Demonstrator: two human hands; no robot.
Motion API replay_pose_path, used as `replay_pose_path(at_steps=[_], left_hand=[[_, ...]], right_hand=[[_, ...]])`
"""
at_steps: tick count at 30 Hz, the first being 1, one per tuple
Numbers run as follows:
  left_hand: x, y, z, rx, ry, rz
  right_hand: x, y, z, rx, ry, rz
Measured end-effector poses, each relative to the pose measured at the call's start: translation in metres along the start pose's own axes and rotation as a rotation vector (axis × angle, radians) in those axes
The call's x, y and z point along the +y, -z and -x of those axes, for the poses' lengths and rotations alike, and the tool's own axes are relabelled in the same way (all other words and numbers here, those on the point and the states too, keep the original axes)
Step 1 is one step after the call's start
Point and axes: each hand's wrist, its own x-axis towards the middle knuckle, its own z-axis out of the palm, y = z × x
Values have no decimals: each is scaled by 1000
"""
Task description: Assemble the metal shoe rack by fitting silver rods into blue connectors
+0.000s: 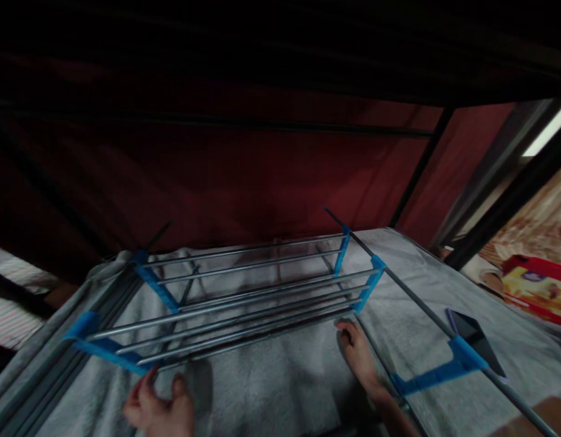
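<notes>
One rack (230, 304) of metal bars is in the middle, with five blue holders (108, 353): two left, three right. My left hand (159, 403), bottom left, is half open, fingertips by a holder, gripping nothing. My right hand (357, 351), lower right of the middle, is loosely curled; I can't tell if it touches a bar. One phone (476, 341) lies at right.

"Where's there room to pass?"
"Over the grey cloth (271, 382), lower centre of the frame."
"And what's in the way?"
"Metal tubes (244, 300) across the middle, plus a blue bracket (439, 372) and long pole (417, 300), lower right."
</notes>
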Motion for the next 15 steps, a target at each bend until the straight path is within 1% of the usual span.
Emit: replay_pose_path(at_steps=[2, 4, 7, 9, 11, 13, 15], left_hand=[[30, 3, 13, -48, -116, 95], [56, 7, 26, -94, -243, 176], [82, 13, 42, -179, -403, 256], [97, 16, 46, -215, -495, 289], [115, 17, 43, -219, -572, 334], [139, 15, 33, -227, -626, 382], [169, 11, 17, -286, -657, 402]], right_hand=[[-10, -8, 0, -103, 79, -22], [-19, -12, -2, -158, 121, 16], [-26, -11, -5, -263, 184, 101], [-28, -8, -5, -350, 231, 124], [-30, -7, -4, -410, 245, 120], [-33, -9, -4, -452, 260, 129], [-36, -14, -5, -496, 313, 171]])
